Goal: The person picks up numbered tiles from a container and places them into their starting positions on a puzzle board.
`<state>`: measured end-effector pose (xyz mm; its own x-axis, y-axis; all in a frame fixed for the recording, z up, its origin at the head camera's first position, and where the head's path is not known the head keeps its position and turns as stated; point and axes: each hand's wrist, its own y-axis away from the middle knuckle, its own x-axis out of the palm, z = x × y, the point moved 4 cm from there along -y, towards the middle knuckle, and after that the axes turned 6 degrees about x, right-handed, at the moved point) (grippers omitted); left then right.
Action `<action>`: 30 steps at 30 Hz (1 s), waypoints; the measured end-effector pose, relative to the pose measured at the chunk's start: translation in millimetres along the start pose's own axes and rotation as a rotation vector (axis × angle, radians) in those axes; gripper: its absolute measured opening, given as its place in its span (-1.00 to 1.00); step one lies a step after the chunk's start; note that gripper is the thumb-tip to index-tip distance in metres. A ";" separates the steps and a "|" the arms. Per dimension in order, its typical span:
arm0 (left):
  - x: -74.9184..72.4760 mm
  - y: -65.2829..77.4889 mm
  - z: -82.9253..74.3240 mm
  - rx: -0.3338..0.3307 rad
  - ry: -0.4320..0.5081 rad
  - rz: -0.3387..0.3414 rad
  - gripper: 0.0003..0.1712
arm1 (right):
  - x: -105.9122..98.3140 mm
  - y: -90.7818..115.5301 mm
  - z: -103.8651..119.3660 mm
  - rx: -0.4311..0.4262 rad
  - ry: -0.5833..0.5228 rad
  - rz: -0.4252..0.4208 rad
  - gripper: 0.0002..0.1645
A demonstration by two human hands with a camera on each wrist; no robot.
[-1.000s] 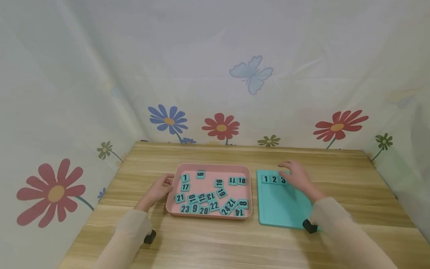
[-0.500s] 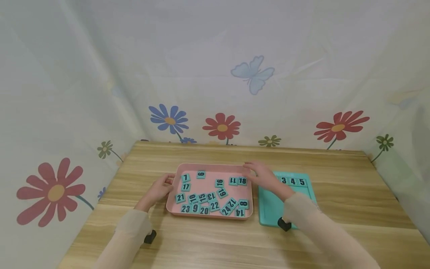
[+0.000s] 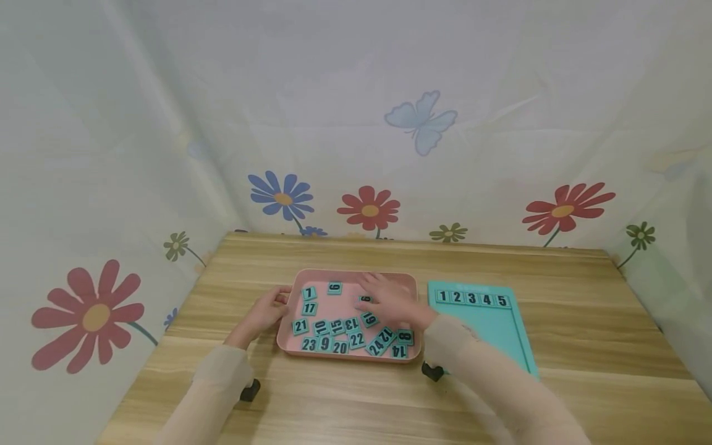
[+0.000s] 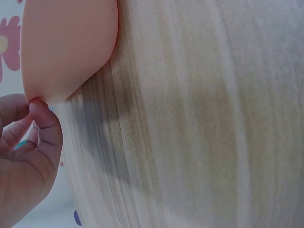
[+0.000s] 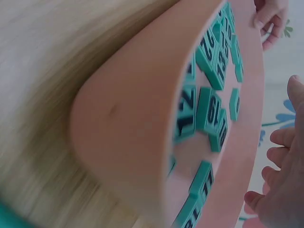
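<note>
My left hand (image 3: 264,314) pinches the left rim of a shallow pink tray (image 3: 367,358) between thumb and fingers. The left wrist view shows the same grip, with thumb and fingertip at the tray's edge. Over the right half of the tray hovers my right hand (image 3: 392,303), fingers apart and nothing held. It is nearest the tile marked 16 (image 3: 364,300) and hides the tray's upper right. Several teal number tiles lie scattered in the tray, among them the 6 (image 3: 334,288), the 7 (image 3: 308,293) and the 19 (image 5: 209,110).
A teal board (image 3: 478,330) lies right of the tray, with tiles 1 to 5 in a row along its top; my right sleeve (image 3: 473,358) covers its lower left. Both stand on a wooden table (image 3: 345,408) against a flowered cloth backdrop (image 3: 311,93).
My right hand has moved left from the board's row of tiles to over the tray, uncovering tiles 4 and 5. The left hand stays at the tray's rim.
</note>
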<state>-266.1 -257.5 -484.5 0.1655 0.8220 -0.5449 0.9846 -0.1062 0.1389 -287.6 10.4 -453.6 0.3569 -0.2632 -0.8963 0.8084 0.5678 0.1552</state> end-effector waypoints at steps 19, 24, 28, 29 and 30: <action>0.2 1.8 -2.5 -0.031 -0.029 -0.010 -0.48 | 32.8 -36.5 27.3 0.045 0.068 0.111 -0.09; 0.0 0.8 -1.6 -0.024 -0.024 -0.009 -0.47 | 39.2 -39.1 33.9 0.037 0.070 0.156 -0.11; 0.1 0.3 -1.1 -0.024 -0.016 -0.008 -0.46 | 44.9 -39.0 34.4 0.058 0.068 0.183 -0.10; 0.0 0.3 -1.2 -0.024 -0.015 -0.009 -0.46 | 45.5 -38.8 34.2 0.060 0.069 0.183 -0.10; 0.0 0.4 -1.2 -0.025 -0.012 -0.010 -0.47 | 45.7 -38.5 34.2 0.058 0.077 0.179 -0.09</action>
<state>-265.8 -256.9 -483.4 0.1566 0.8159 -0.5566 0.9845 -0.0839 0.1540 -286.4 -50.1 -486.4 0.4622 -0.1001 -0.8811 0.7616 0.5539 0.3365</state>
